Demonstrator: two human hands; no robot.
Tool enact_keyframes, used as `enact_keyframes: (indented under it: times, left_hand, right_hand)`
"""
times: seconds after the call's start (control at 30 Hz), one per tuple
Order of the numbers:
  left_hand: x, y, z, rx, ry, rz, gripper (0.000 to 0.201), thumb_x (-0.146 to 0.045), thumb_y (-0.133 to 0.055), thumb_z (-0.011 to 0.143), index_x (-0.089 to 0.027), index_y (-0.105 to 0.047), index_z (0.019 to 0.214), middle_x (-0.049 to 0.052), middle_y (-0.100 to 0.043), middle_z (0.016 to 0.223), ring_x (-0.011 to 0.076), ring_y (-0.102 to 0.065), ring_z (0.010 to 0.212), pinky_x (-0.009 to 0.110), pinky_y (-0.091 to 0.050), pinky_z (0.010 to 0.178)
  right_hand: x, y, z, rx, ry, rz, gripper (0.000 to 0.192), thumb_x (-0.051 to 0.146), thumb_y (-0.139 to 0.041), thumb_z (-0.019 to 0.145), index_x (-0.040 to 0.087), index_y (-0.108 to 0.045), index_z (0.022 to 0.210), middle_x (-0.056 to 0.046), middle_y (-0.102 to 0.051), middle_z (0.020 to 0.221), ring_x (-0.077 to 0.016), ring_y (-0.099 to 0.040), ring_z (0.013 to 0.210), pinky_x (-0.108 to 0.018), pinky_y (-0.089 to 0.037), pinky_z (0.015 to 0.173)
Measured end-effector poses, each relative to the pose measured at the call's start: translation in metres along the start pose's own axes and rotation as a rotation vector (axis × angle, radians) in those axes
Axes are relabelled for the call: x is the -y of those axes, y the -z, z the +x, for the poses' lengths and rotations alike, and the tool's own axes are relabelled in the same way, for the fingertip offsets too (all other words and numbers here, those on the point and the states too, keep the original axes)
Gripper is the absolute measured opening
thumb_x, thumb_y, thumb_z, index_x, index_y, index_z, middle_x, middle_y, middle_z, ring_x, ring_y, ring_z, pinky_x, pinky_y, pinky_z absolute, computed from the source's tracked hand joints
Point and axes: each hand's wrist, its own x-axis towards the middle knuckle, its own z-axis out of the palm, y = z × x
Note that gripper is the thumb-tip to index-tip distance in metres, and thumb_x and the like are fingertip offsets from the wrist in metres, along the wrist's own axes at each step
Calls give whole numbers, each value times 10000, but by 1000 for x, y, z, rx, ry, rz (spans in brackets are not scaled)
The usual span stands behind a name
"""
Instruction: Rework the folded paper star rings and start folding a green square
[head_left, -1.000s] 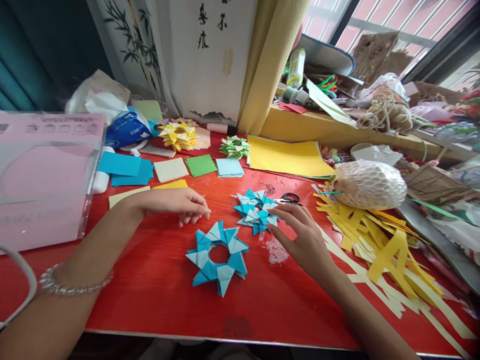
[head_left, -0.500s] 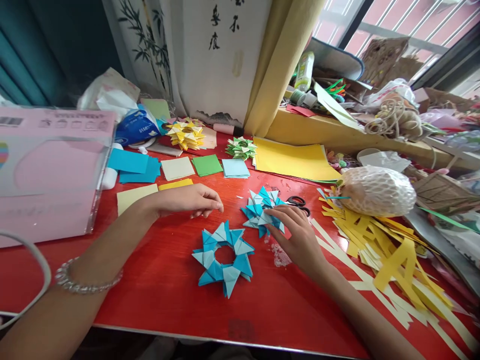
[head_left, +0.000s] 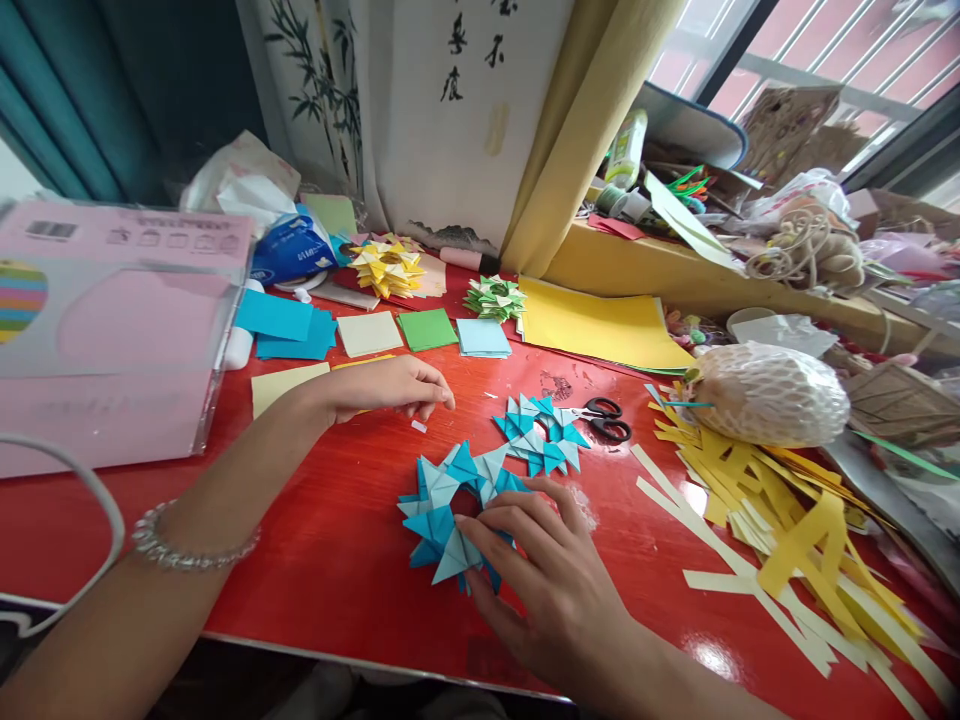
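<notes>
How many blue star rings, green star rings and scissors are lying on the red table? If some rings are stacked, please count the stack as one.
Blue star rings: 2 (the near blue ring, touched by the right hand, and the far blue ring)
Green star rings: 1 (the green-and-white ring)
Scissors: 1
Total: 4

the single head-worn camera looked forward and down over the red table (head_left: 322,540) from its near side, close enough that the left hand (head_left: 409,388) and right hand (head_left: 551,560) showed large near the middle. its view reached well past them to the hanging scroll (head_left: 405,150) ahead and the barred window (head_left: 795,50) at upper right.
</notes>
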Motion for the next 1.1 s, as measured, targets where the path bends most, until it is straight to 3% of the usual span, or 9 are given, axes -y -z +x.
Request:
enact_keyframes:
  times: [0.9, 1.03, 1.1]
  left_hand:
    - [0, -2, 2, 0, 33, 93, 304, -425, -477, 773, -161, -616, 827, -2, -567, 635, 119, -471, 621, 212, -350, 588]
    - [1, 0, 2, 3, 32, 90, 292, -421, -473, 776, -171, -614, 829, -9, -569, 630, 120, -478, 624, 221, -359, 616]
    - [1, 0, 2, -2, 35, 93, 285, -422, -471, 777, -176, -612, 805, -13, -569, 627, 122, -485, 635, 225, -360, 632]
  right_hand:
    - [6, -15, 0, -9, -27, -4, 258, 262, -540, 808, 133, -565, 1031, -62, -634, 874, -207, -536, 867, -407, -350, 840]
    - [-20, 2, 5, -93, -30, -62, 427, 447, -555, 780, 127, -545, 1062, -83, -632, 937, -230, -533, 905, -395, -384, 811]
    - [-46, 13, 8, -134, -37, -125, 314, 358, -543, 810, 137, -557, 1032, -86, -622, 949, -212, -530, 901, -369, -403, 810]
